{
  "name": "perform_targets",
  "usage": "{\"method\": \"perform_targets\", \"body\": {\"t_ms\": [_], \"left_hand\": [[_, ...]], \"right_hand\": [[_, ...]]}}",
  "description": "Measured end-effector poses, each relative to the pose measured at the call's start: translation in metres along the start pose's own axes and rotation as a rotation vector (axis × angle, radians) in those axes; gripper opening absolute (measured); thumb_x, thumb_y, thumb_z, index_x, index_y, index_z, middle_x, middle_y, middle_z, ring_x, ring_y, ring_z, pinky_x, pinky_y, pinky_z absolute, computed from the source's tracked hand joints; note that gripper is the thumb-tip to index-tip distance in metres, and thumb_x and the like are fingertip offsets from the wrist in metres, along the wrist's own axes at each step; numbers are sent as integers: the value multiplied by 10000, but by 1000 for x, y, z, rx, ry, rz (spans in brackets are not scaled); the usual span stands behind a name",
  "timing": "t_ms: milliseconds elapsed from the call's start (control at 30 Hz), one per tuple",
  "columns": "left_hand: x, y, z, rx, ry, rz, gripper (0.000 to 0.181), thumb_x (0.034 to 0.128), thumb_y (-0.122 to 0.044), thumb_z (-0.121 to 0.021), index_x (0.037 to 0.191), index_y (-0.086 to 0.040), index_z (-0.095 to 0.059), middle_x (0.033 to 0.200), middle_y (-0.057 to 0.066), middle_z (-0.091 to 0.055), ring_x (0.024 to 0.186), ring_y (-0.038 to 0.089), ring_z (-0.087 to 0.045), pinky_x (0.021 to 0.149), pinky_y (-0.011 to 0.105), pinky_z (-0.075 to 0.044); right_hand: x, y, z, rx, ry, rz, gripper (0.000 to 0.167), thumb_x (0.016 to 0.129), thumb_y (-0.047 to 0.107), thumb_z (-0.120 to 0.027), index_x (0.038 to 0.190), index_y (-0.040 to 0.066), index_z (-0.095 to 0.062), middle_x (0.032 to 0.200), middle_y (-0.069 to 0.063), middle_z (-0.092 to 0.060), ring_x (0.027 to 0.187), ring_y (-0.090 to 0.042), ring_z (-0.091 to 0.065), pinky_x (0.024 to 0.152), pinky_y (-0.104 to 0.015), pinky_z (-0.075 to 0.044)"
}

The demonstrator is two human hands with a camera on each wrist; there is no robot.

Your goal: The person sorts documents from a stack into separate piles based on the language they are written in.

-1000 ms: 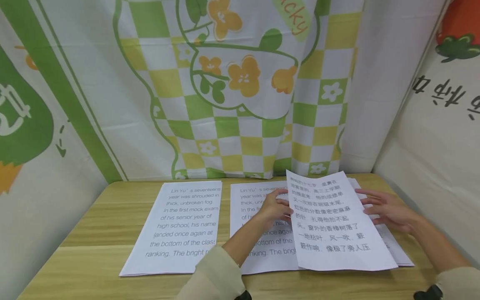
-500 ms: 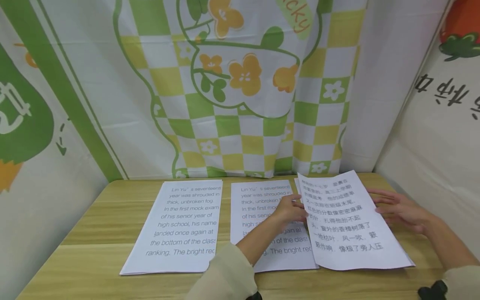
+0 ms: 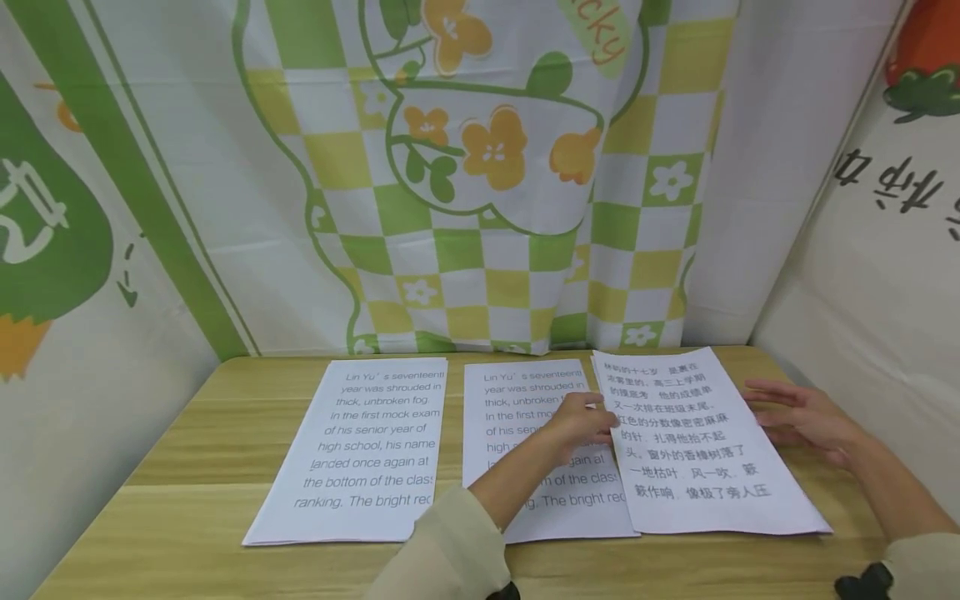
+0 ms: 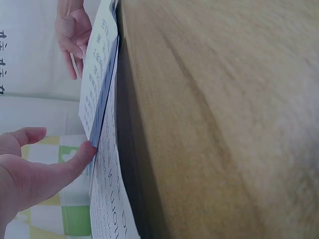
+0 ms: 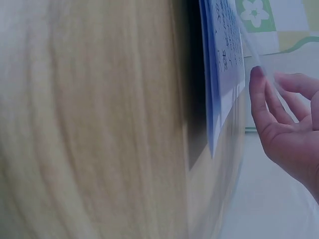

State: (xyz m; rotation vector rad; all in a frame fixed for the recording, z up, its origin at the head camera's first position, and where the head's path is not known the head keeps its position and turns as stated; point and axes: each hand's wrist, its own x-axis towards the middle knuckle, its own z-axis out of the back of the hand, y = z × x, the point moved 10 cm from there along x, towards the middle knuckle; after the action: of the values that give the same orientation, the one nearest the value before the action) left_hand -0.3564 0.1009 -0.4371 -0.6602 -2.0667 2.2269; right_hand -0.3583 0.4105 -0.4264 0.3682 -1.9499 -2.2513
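A white sheet printed with Chinese characters [image 3: 686,450] lies at the right of the table, on top of other paper whose edge shows at its upper left. At its left edge is my left hand [image 3: 579,423]; in the left wrist view the outstretched thumb [image 4: 75,167] meets the paper's edge, fingers spread apart from it. My right hand [image 3: 810,421] is by the sheet's right edge, fingers extended and loose. Under my left forearm lies a paper stack with English text [image 3: 525,385], partly hidden.
Another stack of English-printed paper [image 3: 367,450] lies to the left on the wooden table [image 3: 180,467]. A patterned curtain [image 3: 465,275] hangs behind the table's back edge. Printed cloth walls [image 3: 877,308] stand at both sides.
The Chinese-text sheet has moved right and down, from partly over the middle stack onto the right-hand paper, and now lies flatter. Both hands moved right with it.
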Motion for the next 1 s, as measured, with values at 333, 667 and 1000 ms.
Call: {"method": "perform_targets", "body": {"t_ms": [333,667,1000], "left_hand": [[-1,2,2,68,-19,22,618,906,-72,-710,1491,-28,-515,1150,151,-692,1000,290,-717,999,420,-571],[0,1,2,65,-6,24,616,918,-89,-708,1496,-22,-506,1083,118,-693,968,271,-710,899,370,-610],[-4,-1,8,69,35,-46,609,916,-64,-685,1494,1,-503,1121,139,-706,1059,287,-698,869,349,-632]], "right_hand": [[2,-2,-2,-10,50,40,575,992,-87,-586,1208,446,-612,1185,211,-703,1036,-42,-705,839,-243,-618],[3,-6,-1,45,48,55,617,959,-136,-592,1244,410,-619,1186,181,-711,1048,-45,-702,842,-250,-619],[5,1,-4,-144,-134,-32,737,1034,41,-595,1545,-195,-119,1088,254,-660,983,11,-677,856,-248,-619]]}}
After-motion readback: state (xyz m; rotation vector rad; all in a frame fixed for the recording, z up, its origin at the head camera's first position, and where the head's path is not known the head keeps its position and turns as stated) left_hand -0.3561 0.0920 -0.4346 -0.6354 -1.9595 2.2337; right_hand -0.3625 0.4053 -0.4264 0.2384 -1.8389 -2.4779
